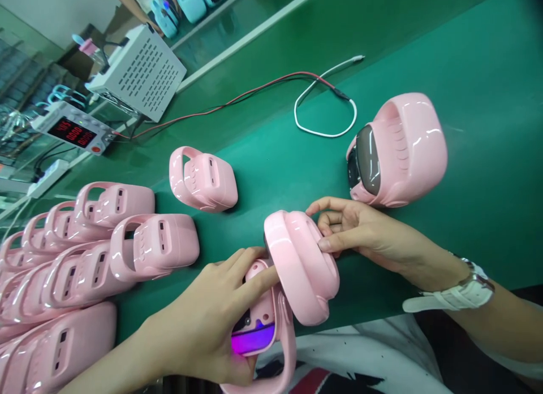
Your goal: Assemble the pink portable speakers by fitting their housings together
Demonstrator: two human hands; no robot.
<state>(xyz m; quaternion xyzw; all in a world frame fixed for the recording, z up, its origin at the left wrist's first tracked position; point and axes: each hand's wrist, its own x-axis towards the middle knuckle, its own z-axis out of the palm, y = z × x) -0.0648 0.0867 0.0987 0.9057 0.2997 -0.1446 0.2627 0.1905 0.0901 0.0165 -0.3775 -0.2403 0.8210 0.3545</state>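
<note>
My left hand (212, 320) is wrapped around a pink device (265, 326) at the near table edge; its screen glows purple under my fingers. The index finger reaches onto a second pink device (301, 264) lying just above it. My right hand (356, 233), with a white wristwatch (458, 292), pinches the right side of that second device with thumb and fingers. A third pink device (399, 151) stands apart at the right, its dark screen facing left.
Several pink devices (85, 258) lie in rows at the left, one (203, 179) apart from them. A white power supply (139, 72), a meter with red digits (74, 133), red-black leads (237, 100) and a white cable (324, 114) lie on the green mat (466, 55). Blue devices (186, 1) sit at the far end.
</note>
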